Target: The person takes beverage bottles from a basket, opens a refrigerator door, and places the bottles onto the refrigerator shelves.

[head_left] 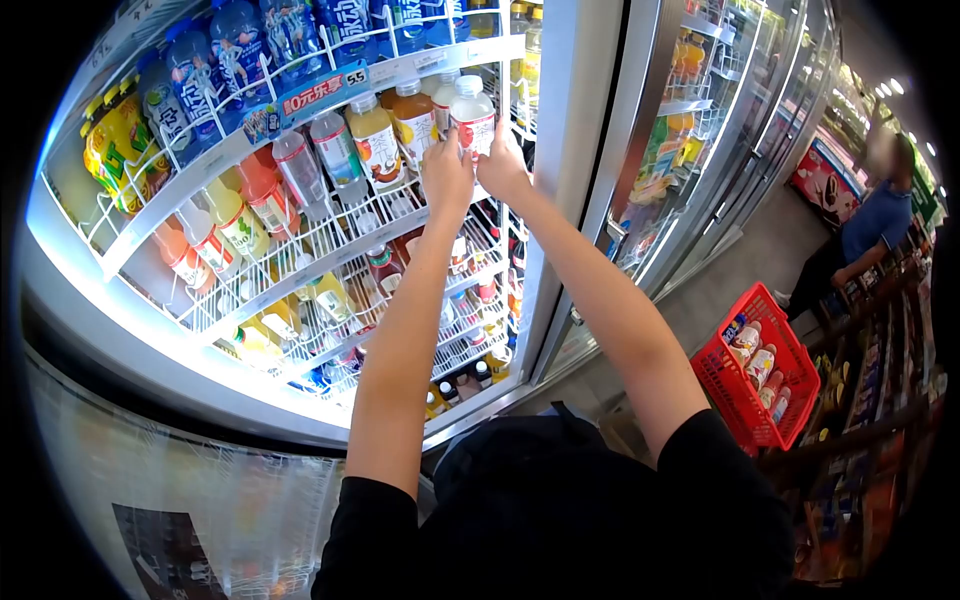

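One bottle (470, 108) at 12 o'clock is pinched in the grip of left hand (448, 178) and right hand (504, 170), apparently mid-handling; shifting it calls for clearance.

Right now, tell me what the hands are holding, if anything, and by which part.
The white-capped bottle is held between the left hand and right hand, by its lower body.

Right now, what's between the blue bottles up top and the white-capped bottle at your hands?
The white shelf edge with its price tags lies between the blue bottles and the white-capped bottle; the head view shows it.
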`<state>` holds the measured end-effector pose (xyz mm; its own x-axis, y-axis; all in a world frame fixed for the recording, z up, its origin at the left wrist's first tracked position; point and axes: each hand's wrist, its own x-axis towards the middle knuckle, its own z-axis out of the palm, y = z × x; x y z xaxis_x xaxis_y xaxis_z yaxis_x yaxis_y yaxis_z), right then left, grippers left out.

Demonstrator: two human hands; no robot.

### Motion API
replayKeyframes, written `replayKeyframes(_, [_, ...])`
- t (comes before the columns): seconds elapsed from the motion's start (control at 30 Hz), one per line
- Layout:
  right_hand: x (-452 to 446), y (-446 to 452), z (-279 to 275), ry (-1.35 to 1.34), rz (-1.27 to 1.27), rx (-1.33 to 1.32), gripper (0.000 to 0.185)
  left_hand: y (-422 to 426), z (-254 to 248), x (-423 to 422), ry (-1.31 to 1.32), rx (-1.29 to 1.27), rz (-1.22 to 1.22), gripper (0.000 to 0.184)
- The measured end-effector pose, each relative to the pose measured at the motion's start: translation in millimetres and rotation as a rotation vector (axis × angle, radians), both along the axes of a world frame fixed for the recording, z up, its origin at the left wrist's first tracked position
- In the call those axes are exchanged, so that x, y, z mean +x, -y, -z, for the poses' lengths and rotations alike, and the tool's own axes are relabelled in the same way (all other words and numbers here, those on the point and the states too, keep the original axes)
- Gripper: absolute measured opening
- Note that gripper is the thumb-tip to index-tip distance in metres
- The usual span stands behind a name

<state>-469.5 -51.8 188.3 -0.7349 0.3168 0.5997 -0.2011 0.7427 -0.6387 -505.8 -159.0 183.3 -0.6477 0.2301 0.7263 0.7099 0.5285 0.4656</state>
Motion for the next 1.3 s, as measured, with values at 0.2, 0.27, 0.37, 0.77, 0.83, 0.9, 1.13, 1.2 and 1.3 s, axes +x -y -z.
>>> replayKeyframes(0.2, [29.3,25.0,16.3,-0.222,-0.035,-0.035,0.075,15.7,13.5,25.4,-0.096,0.261,0.086,0.041])
replayKeyframes(0.27, [59.1,42.7,4.5,-0.163,-0.081,-0.119,0.076,27.7,8.0,47.1,0.050,0.389,0.141,0.035])
replayKeyframes(0.37, [80.0,53.3,26.1,-0.048,-0.091,-0.160,0.071,37.8,14.7,66.6,0.180,0.516,0.234,0.029])
replayKeyframes(0.77, [187.3,62.5,58.3,-0.093,-0.074,-0.388,0.039,56.1,53.7,155.7,0.483,0.497,0.318,0.025])
replayKeyframes(0.83, [209.9,53.7,62.6,-0.098,-0.106,-0.426,0.033,50.9,60.6,174.7,0.487,0.511,0.327,0.024])
replayKeyframes(0.9, [235.7,42.5,67.3,-0.110,-0.080,-0.413,0.026,44.1,64.6,197.0,0.543,0.520,0.344,0.024])
replayKeyframes(1.13, [345.6,-24.8,76.6,-0.235,0.041,-0.418,0.016,-28.7,74.9,300.2,0.531,0.476,0.396,0.023])
replayKeyframes(1.2, [384.3,-50.0,80.8,-0.232,0.115,-0.422,0.016,-56.2,80.2,336.4,0.577,0.453,0.473,0.022])
replayKeyframes(1.3, [441.2,-86.5,94.1,-0.236,0.238,-0.421,0.015,-98.7,97.1,384.4,0.667,0.417,0.570,0.022])
